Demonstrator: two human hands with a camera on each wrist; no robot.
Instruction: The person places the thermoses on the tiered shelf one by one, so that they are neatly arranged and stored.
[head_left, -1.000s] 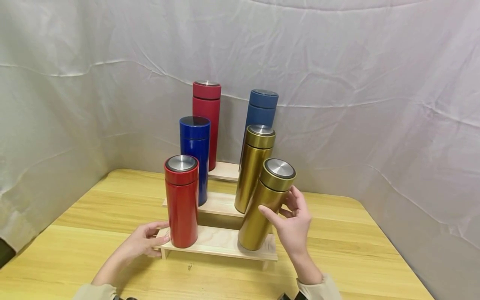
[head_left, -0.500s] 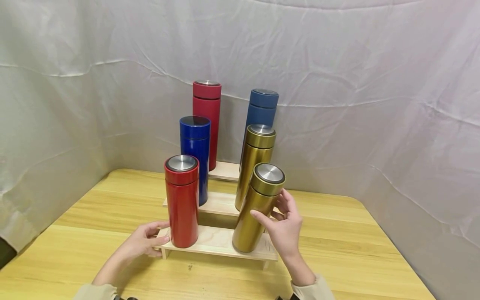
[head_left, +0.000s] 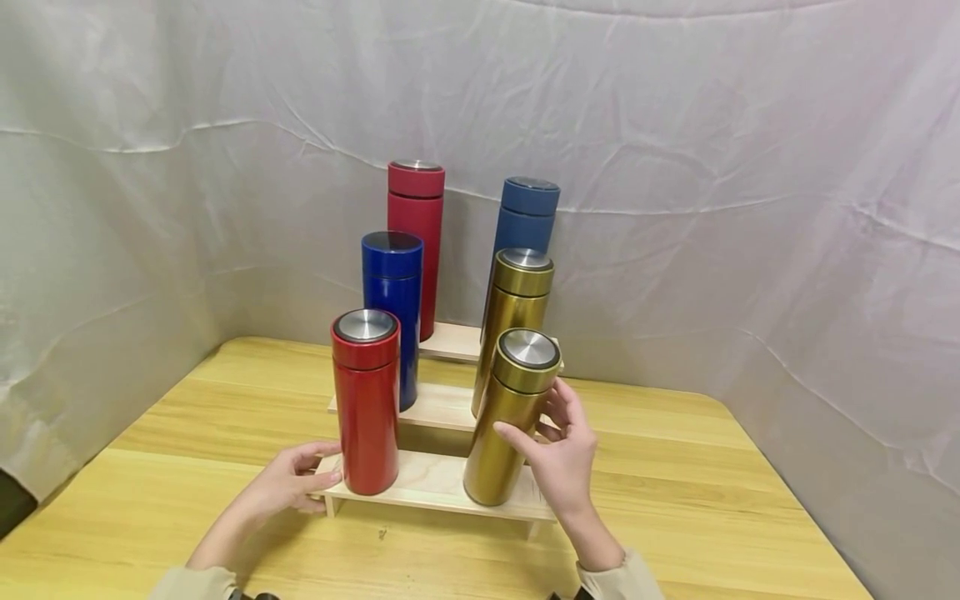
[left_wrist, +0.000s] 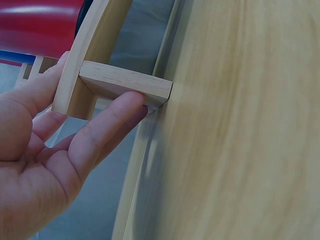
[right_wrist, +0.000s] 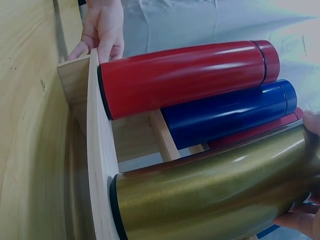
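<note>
A gold thermos bottle [head_left: 504, 437] is in my right hand [head_left: 564, 458], thumb on its near side and fingers round its right side. Its base meets the right part of the front wooden shelf [head_left: 431, 479], as the right wrist view also shows. My left hand [head_left: 277, 485] holds the left end of that shelf; in the left wrist view, fingers [left_wrist: 110, 117] press against the shelf's short leg [left_wrist: 125, 82] and the thumb lies by the board. A glossy red thermos bottle [head_left: 366, 417] stands upright on the shelf beside my left hand.
Behind rise two higher shelves of the stepped stand. The middle one bears a dark blue bottle [head_left: 392, 317] and a second gold bottle [head_left: 517, 312]. At the back are a matte red bottle [head_left: 422, 225] and a greyish-blue bottle [head_left: 527, 212]. Pale cloth [head_left: 675, 167] surrounds the wooden table [head_left: 675, 483].
My right hand has moved left along the front shelf with the gold thermos bottle, which now leans less. The left hand keeps its place at the shelf's end.
</note>
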